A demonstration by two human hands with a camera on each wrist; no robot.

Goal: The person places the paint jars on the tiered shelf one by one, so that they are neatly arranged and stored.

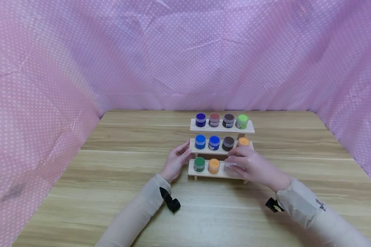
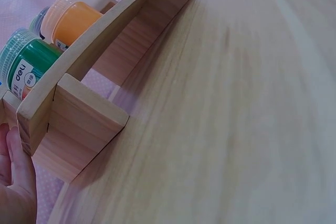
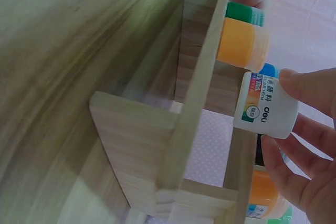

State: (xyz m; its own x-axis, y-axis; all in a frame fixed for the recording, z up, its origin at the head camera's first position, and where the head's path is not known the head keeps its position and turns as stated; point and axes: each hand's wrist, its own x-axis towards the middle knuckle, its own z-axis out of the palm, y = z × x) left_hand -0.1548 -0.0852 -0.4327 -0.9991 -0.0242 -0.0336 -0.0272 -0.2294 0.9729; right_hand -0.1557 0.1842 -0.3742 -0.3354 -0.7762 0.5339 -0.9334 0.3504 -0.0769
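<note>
A three-tier wooden rack (image 1: 216,174) stands on the table and bears small paint jars. My right hand (image 1: 253,166) pinches a white paint jar (image 3: 265,106) between thumb and fingers over the right part of the lowest shelf. In the right wrist view a gap shows between the jar's base and that shelf. To its left on this shelf are a green jar (image 1: 199,164) and an orange jar (image 1: 214,166). My left hand (image 1: 174,161) grips the rack's left end at the middle shelf, fingers partly hidden behind the wood.
The middle shelf holds two blue jars (image 1: 207,142), a dark brown one (image 1: 228,143) and another orange one (image 1: 243,141). Purple, reddish-brown, dark and light green jars (image 1: 242,121) line the top shelf. Pink dotted cloth (image 1: 185,68) hangs around the wooden table (image 1: 136,154).
</note>
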